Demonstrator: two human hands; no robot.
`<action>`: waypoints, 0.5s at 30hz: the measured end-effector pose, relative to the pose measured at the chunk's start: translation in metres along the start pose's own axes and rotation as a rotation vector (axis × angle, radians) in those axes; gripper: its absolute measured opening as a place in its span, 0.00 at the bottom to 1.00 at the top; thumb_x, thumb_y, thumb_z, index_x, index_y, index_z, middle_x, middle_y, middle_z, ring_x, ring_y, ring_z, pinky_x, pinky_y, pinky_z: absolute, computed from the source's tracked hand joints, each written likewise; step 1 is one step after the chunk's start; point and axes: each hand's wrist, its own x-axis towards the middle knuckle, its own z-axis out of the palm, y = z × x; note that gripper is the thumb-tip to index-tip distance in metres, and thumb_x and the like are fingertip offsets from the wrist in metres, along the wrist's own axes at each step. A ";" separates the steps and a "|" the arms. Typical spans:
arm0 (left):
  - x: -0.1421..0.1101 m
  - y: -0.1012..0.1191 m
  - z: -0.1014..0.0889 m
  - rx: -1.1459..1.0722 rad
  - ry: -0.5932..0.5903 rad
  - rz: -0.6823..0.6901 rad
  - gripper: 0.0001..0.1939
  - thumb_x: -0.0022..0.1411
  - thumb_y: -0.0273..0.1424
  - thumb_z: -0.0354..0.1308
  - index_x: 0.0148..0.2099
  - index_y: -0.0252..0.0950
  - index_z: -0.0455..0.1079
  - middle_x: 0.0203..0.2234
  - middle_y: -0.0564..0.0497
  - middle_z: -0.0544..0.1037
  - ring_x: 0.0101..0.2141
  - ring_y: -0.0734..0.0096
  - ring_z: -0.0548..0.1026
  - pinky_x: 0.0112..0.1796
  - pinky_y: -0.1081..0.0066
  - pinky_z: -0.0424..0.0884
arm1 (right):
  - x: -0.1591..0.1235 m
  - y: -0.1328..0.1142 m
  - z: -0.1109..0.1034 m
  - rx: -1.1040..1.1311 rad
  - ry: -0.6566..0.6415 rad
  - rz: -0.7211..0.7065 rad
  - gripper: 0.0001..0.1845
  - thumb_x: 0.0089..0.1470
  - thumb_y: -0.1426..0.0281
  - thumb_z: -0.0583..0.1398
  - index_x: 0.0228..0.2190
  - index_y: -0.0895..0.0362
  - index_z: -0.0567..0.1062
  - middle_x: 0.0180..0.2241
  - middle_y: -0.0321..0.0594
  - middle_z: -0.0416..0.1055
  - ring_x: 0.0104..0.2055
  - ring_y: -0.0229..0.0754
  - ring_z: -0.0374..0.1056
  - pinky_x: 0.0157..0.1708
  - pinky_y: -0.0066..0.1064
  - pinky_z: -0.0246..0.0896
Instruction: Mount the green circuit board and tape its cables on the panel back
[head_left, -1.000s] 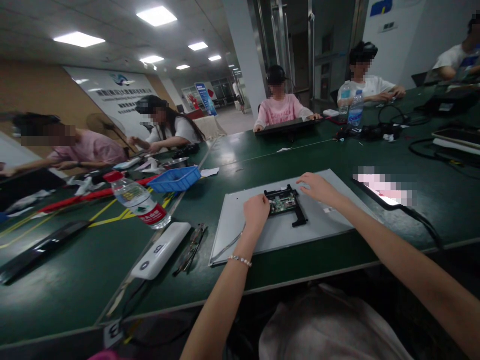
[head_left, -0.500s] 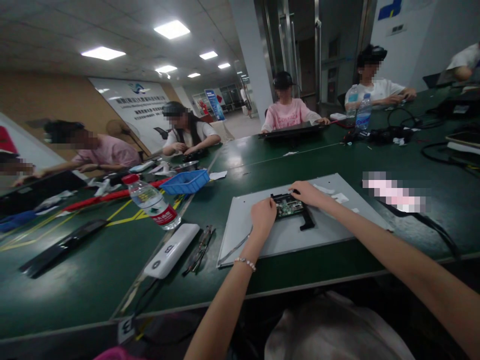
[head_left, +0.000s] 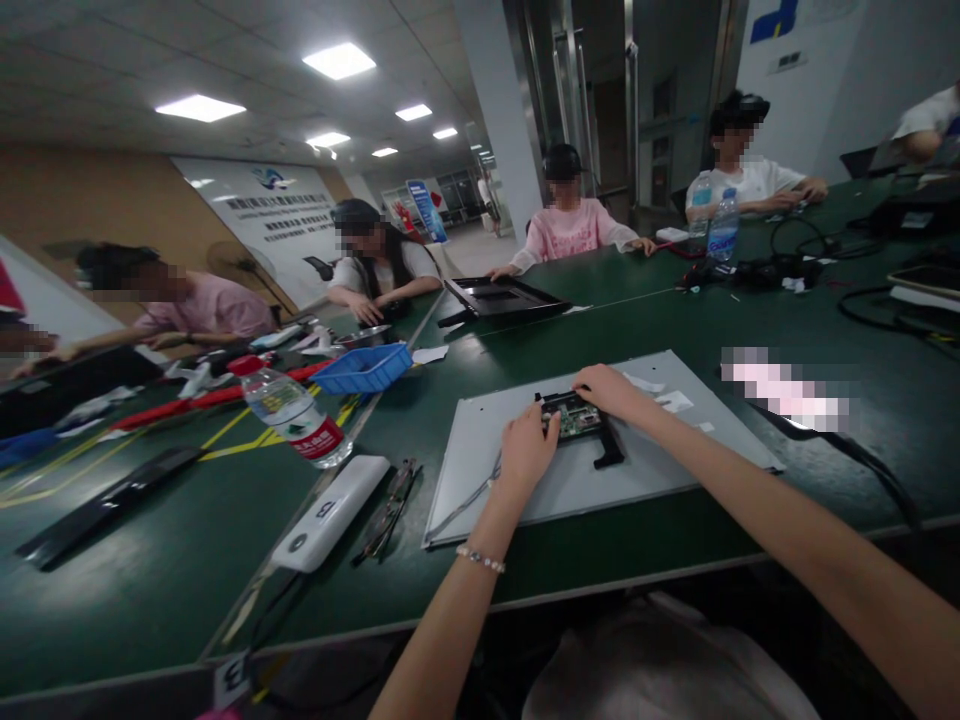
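A black plastic frame holding a green circuit board [head_left: 574, 422] lies on a grey flat panel [head_left: 480, 428] in front of me. My left hand [head_left: 527, 447] grips the frame's left edge, its thumb over the board and its fingertips partly hidden. At the far right edge my right hand [head_left: 606, 390] has bent fingers closed on the frame, partly hidden by the hand's back. A black arm of the frame [head_left: 609, 450] sticks out towards me. Thin grey wires [head_left: 469, 497] run from beside my left hand to the panel's near left corner.
Left of the panel lie glasses [head_left: 388, 515], a white power bank [head_left: 330, 512], a water bottle [head_left: 292, 415], a blue tray [head_left: 361, 370] and a black strip [head_left: 109, 505]. A blurred-out device with a cable [head_left: 795, 420] lies right. Co-workers sit across the table, one holding a black casing [head_left: 510, 298].
My left thumb has come away from the closed fingers and now lies over the board. Across the table, the co-worker's black casing has shifted left and been lowered. The view has shifted slightly.
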 end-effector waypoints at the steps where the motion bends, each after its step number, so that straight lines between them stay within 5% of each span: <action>1: -0.001 0.001 0.001 0.020 0.002 0.013 0.24 0.70 0.41 0.43 0.59 0.31 0.64 0.54 0.39 0.72 0.53 0.58 0.71 0.51 0.64 0.64 | 0.000 -0.001 0.000 -0.009 0.003 0.007 0.13 0.58 0.73 0.56 0.39 0.57 0.81 0.39 0.46 0.78 0.45 0.45 0.71 0.44 0.28 0.60; 6: -0.003 0.003 0.004 0.054 -0.003 0.024 0.25 0.70 0.42 0.41 0.61 0.31 0.61 0.57 0.38 0.68 0.56 0.57 0.67 0.53 0.61 0.62 | 0.000 -0.003 0.001 0.009 0.035 0.032 0.13 0.59 0.72 0.56 0.39 0.56 0.81 0.41 0.46 0.78 0.46 0.45 0.71 0.44 0.28 0.61; 12: 0.001 -0.001 0.002 0.037 -0.031 0.025 0.24 0.71 0.40 0.41 0.61 0.31 0.61 0.58 0.39 0.68 0.57 0.58 0.67 0.54 0.62 0.61 | -0.006 0.020 -0.013 0.084 0.237 0.058 0.15 0.61 0.72 0.54 0.43 0.57 0.79 0.45 0.43 0.76 0.48 0.42 0.70 0.49 0.29 0.60; 15: 0.002 -0.003 0.002 0.010 -0.045 0.021 0.24 0.71 0.39 0.40 0.61 0.32 0.61 0.58 0.40 0.67 0.58 0.59 0.66 0.55 0.62 0.61 | -0.013 0.039 -0.016 0.031 0.178 0.114 0.15 0.59 0.73 0.54 0.40 0.57 0.80 0.44 0.44 0.77 0.47 0.44 0.71 0.48 0.30 0.61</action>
